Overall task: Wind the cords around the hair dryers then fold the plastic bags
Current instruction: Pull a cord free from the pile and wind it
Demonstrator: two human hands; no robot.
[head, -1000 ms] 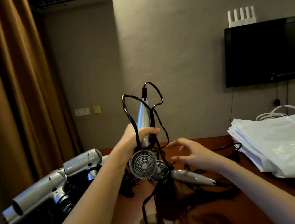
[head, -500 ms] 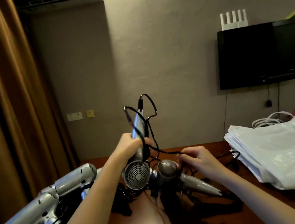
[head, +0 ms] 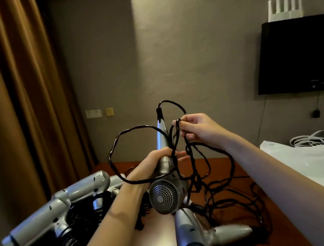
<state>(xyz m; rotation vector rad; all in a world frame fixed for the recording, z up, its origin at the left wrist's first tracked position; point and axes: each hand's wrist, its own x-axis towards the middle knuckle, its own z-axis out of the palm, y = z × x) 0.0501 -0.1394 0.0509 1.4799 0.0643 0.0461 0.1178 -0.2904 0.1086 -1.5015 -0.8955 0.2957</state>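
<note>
Where the right hand (head: 196,132) was low by the tabletop (head: 234,167) half a second ago, pinching cord beside the second dryer, it now sits raised to the right of the upturned handle, its fingers (head: 185,128) pinched together on a loop of the thin black power cord (head: 192,160). The left hand (head: 158,163) stays in the middle of the scene with its fingers curled round the handle of the silver hair dryer with a round perforated rear grille (head: 166,195), handle up and grille facing the camera. A wide cord loop now stands out to the left of that handle. A second silver hair dryer (head: 195,239) lies on the near tabletop, under the held one. At the near left, a pile of silver hair dryers with wound cords (head: 52,214) is partly cut off by the frame edge. At the right, the stack of translucent white plastic bags (head: 315,163) runs out of view. The loose cord on the dark wood merges with shadow, so its path is hard to follow.
</note>
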